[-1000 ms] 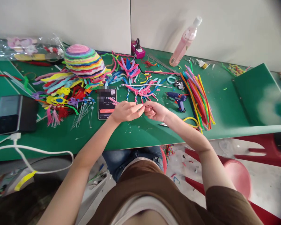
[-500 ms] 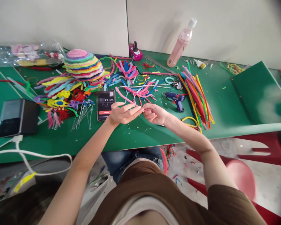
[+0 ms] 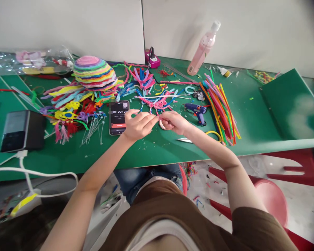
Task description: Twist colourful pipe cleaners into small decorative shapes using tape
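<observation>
Both hands meet over the near middle of the green surface (image 3: 157,153). Left hand (image 3: 138,124) and right hand (image 3: 174,122) both have the grip pinched shut on one pink pipe cleaner (image 3: 161,122), fingertips nearly touching. Only a short curved bit of it shows between the hands, just above the surface; the rest is hidden in the fingers.

Looks like the bend/twist step: shaping the stem into a loop or small piece. My read only, the form isn't clear yet. The next move would call for a steady pinch on one side while the other turns or folds, without letting the short end slip out.

Around them:
- phone (image 3: 119,116) with a running timer, just left of the left hand
- finished pink and blue twisted pieces (image 3: 157,101) just beyond the hands
- blue glue gun (image 3: 197,111) to the right, scissors (image 3: 184,140) near the right wrist
- bundle of straight coloured stems (image 3: 221,104) further right
- striped dome of stems (image 3: 94,71) and pink bottle (image 3: 202,48) toward the back wall
</observation>
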Demonstrator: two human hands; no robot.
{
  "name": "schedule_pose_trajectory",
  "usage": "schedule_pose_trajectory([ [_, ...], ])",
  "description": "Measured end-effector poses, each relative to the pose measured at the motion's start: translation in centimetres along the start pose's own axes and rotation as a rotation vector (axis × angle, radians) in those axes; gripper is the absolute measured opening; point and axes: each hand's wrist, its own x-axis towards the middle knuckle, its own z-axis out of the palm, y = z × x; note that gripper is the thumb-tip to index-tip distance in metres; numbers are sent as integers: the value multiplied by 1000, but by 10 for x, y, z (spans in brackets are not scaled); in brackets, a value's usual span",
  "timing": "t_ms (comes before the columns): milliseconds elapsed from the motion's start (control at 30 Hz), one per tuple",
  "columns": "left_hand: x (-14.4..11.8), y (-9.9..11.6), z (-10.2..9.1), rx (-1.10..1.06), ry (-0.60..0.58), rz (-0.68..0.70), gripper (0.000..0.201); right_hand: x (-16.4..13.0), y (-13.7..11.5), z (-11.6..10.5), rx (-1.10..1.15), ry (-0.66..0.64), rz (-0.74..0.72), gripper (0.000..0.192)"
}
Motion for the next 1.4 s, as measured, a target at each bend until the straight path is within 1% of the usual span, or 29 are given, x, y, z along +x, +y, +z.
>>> schedule_pose_trajectory([
  [100, 13, 16, -12, -119, 22, -206, 21, 0, -3, -5, -178, 1, -214, 36],
  [133, 18, 20, -17, -181, 15, -286, 23, -1, -5, -7, -241, -14, -282, 37],
  [167, 23, 22, -21, -271, -17, -368, 25, -2, -7, -9, -302, -41, -333, 37],
  [200, 27, 23, -24, -412, -78, -455, 27, -4, -10, -11, -359, -85, -367, 37],
  [300, 34, 21, -27, -1014, -364, -630, 31, -11, -18, -14, -493, -241, -397, 38],
  [333, 35, 20, -26, -1167, -433, -665, 32, -13, -21, -15, -527, -277, -391, 40],
  [367, 34, 19, -24, -1255, -461, -699, 32, -13, -23, -15, -553, -293, -377, 41],
  [400, 33, 19, -23, -1269, -448, -732, 31, -14, -25, -16, -568, -286, -350, 40],
  [433, 31, 20, -21, -1221, -400, -765, 29, -13, -27, -18, -569, -258, -313, 39],
  [500, 27, 23, -21, -1032, -263, -807, 22, -11, -30, -22, -512, -133, -254, 34],
  [567, 24, 28, -22, -871, -159, -801, 18, -9, -29, -27, -400, 27, -258, 32],
  [600, 23, 30, -23, -825, -127, -791, 17, -8, -27, -29, -352, 85, -277, 32],
  [633, 23, 32, -24, -799, -103, -785, 17, -8, -24, -30, -321, 117, -302, 32],
  [700, 22, 34, -24, -781, -73, -786, 17, -8, -13, -28, -299, 109, -353, 28],
  [800, 22, 37, -22, -778, -61, -789, 18, -7, 5, -18, -259, 71, -451, 21],
  [900, 21, 37, -19, -771, -67, -775, 20, -4, 14, -9, -279, 102, -519, 14],
  [967, 19, 33, -16, -799, -91, -778, 24, -5, 13, -7, -382, 104, -575, 11],
  [1000, 19, 30, -15, -846, -124, -780, 28, -6, 11, -7, -452, 93, -607, 11],
  [1067, 17, 22, -14, -998, -245, -763, 37, -8, 7, -8, -568, 55, -644, 12],
  [1100, 17, 18, -14, -1075, -325, -732, 39, -9, 5, -10, -592, 37, -637, 12],
  [1133, 17, 15, -15, -1108, -381, -695, 39, -9, 5, -11, -586, 20, -609, 12],
  [1167, 16, 13, -17, -1076, -395, -656, 36, -8, 5, -12, -553, 10, -570, 14],
  [1200, 16, 12, -18, -979, -365, -617, 31, -7, 7, -13, -499, 7, -527, 15],
  [1267, 15, 12, -22, -662, -211, -506, 25, -2, 12, -14, -354, 28, -456, 20],
  [1300, 14, 13, -23, -498, -135, -417, 25, 0, 14, -14, -276, 41, -423, 23],
  [1333, 13, 12, -23, -363, -85, -307, 25, 2, 16, -13, -202, 51, -387, 26],
  [1400, 10, 10, -22, -200, -41, -73, 20, 5, 19, -11, -90, 42, -302, 33],
])
